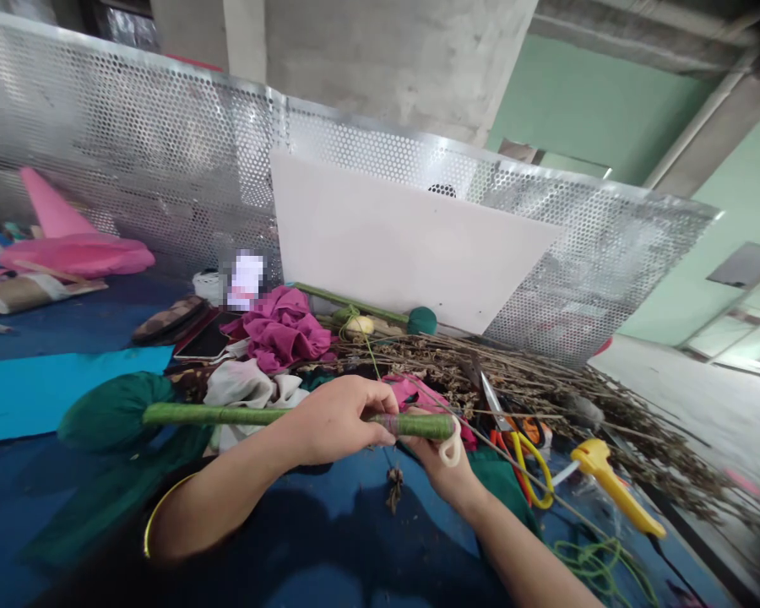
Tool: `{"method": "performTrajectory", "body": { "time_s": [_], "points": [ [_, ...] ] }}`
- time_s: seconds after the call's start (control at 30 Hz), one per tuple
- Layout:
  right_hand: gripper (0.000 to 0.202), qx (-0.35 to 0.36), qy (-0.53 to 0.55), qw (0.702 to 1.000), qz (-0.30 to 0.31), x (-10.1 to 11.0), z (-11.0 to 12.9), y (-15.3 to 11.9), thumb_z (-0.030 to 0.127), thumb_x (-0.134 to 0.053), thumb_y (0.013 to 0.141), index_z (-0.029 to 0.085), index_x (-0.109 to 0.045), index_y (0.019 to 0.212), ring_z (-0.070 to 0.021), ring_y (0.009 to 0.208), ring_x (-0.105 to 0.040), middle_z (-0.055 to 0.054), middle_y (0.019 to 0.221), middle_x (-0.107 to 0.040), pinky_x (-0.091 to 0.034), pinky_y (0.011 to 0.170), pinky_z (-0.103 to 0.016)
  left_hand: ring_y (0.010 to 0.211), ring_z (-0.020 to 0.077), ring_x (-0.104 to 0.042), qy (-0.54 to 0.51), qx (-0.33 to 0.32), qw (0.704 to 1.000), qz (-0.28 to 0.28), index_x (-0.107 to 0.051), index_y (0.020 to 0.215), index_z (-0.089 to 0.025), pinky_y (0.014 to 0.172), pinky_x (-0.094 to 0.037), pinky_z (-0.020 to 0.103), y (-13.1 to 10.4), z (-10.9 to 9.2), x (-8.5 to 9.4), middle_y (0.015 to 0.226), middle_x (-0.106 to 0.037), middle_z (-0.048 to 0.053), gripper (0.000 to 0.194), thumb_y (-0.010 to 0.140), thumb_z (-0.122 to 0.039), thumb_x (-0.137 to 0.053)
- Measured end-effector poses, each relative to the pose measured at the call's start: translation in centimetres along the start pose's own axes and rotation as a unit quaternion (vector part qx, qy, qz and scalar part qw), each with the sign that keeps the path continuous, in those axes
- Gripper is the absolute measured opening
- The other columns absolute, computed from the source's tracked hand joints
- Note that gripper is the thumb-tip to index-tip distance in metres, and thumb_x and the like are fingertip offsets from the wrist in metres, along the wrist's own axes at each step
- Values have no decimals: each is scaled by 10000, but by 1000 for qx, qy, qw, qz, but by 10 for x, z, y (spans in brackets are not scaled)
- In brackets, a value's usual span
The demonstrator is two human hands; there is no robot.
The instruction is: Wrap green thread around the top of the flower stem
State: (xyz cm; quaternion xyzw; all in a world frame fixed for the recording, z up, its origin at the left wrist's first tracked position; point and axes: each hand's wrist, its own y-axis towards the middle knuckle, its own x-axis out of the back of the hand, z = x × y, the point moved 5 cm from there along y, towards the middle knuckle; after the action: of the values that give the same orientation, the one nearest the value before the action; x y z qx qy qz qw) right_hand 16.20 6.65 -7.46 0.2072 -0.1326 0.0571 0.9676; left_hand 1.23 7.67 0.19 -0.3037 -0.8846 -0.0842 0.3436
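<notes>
With left hand (339, 420) and right hand (440, 462) both gripping the green-wrapped stick (228, 415) above the table (339, 498), probably best to turn it slowly, keeping the green thread (372, 355) taut and the wraps snug.

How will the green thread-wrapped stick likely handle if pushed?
Probably stiff: the green thread-wrapped stick looks straight where visible. Likely heavier at one end, where it seems to meet a bulky dark green cloth bundle. Being rounded, it could roll, though that bundle might check it.
</notes>
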Motion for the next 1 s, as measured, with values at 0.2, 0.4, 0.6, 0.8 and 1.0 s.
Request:
{"method": "performTrajectory", "body": {
  "time_s": [0.2,0.4,0.6,0.8,1.0],
  "points": [
    [304,16,-5,997,74,3,9,8,426,-590,834,179,-583,656,-141,595,-503,1,626,-544,-425,567,-264,640,119,-507,-68,9,996,56,-601,820,-153,594,-363,219,2,1,-6,722,-609,-15,88,780,-227,-576],
    [312,30,-13,990,134,12,9,14,435,-635,807,169,-636,646,-134,602,-464,5,611,-534,-369,580,-266,513,81,-417,-104,16,988,111,-594,806,-150,502,-334,198,2,3,-14,690,-607,-11,125,819,-254,-527],
    [366,-29,36,985,167,17,2,19,496,-667,779,160,-669,633,-118,580,-478,7,609,-549,-382,571,-249,478,79,-403,-114,21,984,137,-654,779,-156,460,-301,191,6,9,-26,640,-617,-18,174,786,-297,-553],
    [380,-138,117,970,165,15,-3,16,486,-740,678,148,-609,564,-72,479,-384,48,534,-465,-306,467,-212,406,80,-318,-96,7,986,138,-723,715,-133,435,-229,223,8,12,-30,430,-383,-59,282,808,-335,-550],
    [390,-243,189,938,159,5,-11,8,480,-742,637,161,-548,521,-54,394,-319,68,434,-414,-268,404,-207,406,77,-303,-100,2,982,158,-687,601,-136,441,-216,234,10,10,-35,419,-361,-55,291,798,-295,-544]
  ]
}}
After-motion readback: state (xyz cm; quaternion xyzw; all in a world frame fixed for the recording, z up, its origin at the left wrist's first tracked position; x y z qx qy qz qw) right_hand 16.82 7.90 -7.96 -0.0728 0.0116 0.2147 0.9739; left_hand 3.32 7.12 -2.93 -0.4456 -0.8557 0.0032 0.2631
